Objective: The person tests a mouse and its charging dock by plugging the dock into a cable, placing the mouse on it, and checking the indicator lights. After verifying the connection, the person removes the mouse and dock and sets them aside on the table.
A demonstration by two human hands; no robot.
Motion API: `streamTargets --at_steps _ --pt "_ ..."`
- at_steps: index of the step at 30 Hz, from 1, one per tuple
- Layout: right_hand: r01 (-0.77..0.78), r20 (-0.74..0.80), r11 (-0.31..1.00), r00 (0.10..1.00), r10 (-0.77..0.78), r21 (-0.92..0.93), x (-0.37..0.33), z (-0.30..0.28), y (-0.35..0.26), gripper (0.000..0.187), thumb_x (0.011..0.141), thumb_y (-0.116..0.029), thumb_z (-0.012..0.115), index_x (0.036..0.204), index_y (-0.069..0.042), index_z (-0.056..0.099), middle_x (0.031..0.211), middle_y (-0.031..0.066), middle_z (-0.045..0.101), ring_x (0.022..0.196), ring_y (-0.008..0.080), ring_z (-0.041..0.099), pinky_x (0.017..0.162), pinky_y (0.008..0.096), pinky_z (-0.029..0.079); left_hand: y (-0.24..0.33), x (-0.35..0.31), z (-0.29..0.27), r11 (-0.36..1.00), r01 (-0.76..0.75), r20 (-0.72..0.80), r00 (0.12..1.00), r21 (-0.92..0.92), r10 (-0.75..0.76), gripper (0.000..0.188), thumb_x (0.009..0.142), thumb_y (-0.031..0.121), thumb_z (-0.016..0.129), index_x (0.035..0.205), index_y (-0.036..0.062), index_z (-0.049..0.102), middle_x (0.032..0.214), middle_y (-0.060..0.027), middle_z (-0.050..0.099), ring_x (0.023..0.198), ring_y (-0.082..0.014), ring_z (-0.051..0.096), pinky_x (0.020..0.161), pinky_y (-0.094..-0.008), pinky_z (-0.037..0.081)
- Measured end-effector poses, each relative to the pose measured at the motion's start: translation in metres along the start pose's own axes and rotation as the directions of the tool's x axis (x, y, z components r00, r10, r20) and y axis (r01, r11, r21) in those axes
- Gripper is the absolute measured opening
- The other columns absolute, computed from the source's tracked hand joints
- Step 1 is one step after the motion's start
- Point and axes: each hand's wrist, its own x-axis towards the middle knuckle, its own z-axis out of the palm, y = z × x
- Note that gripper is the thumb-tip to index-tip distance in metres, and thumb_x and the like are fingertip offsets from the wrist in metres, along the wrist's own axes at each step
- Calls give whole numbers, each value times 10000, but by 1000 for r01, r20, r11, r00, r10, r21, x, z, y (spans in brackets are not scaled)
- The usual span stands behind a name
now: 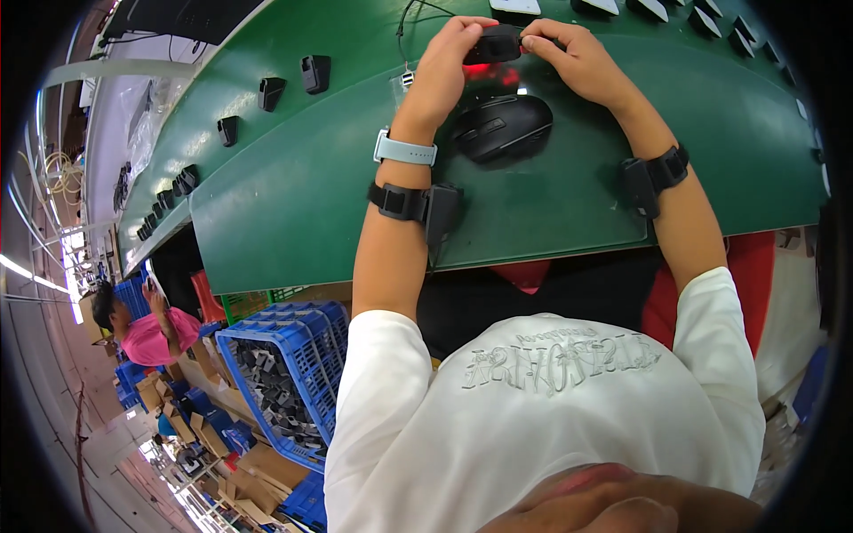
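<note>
On the left, brown boxes [209, 435] were seen with flaps up, near a person [153, 339] in pink; what was kept inside could not be told. Black pieces [314, 75] were set in a row along the green table [284, 204]. Below, by the table, a blue crate [325, 342] was heaped with small black and grey parts [277, 391]. In the middle, a black block [494, 44] was held at its left end by the left hand [444, 67], and a red glow [478, 67] was cast below it. A mouse [504, 129] was placed nearer, on the table. The block's right end was met by the right hand [582, 67], its fingers bent close; what was pinched there could not be told. Black-and-white pieces [705, 22] were lined up farther right.
</note>
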Motion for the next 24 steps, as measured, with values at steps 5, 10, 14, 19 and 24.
streamTargets --at_steps 5,10,14,19,24 --pt "338 -139 634 802 -581 -695 -1 -4 -42 572 861 -169 772 1366 -9 559 1228 124 650 1075 216 658 926 325 530 -7 5 -20 955 -70 -148 989 -288 28 283 1003 201 588 1166 -24 642 1070 -134 697 990 -235 702 795 -383 601" --pt "394 265 916 894 -363 -72 -13 0 -48 768 661 -300 867 1336 -74 581 1332 126 551 1278 329 517 1122 425 388 -12 11 -29 753 -108 -157 988 -649 7 305 951 156 585 1168 -57 601 1067 -194 700 961 -330 700 852 -385 583" --pt "378 394 915 870 -297 -143 -13 14 -46 748 607 -246 815 1303 -63 608 1271 126 606 1221 327 562 1088 404 429 -12 11 -27 752 -105 -185 982 -651 -23 347 964 182 574 1206 -67 589 1087 -204 701 985 -344 699 873 -418 581" --pt "-154 436 876 897 -69 457 -6 -10 -24 745 719 -442 702 1308 3 599 1316 104 624 1225 194 583 1066 340 454 -6 8 -17 818 -146 -262 965 -556 -5 354 994 259 540 1155 -49 608 1045 -185 702 963 -347 693 888 -400 565" --pt "47 -68 430 997 35 902 5 -1 -31 584 855 -70 725 1391 -4 506 1251 98 642 1101 207 656 935 337 536 -27 6 -37 905 -162 -109 986 -392 129 119 976 137 630 959 19 628 915 -98 646 837 -231 643 813 -331 533"
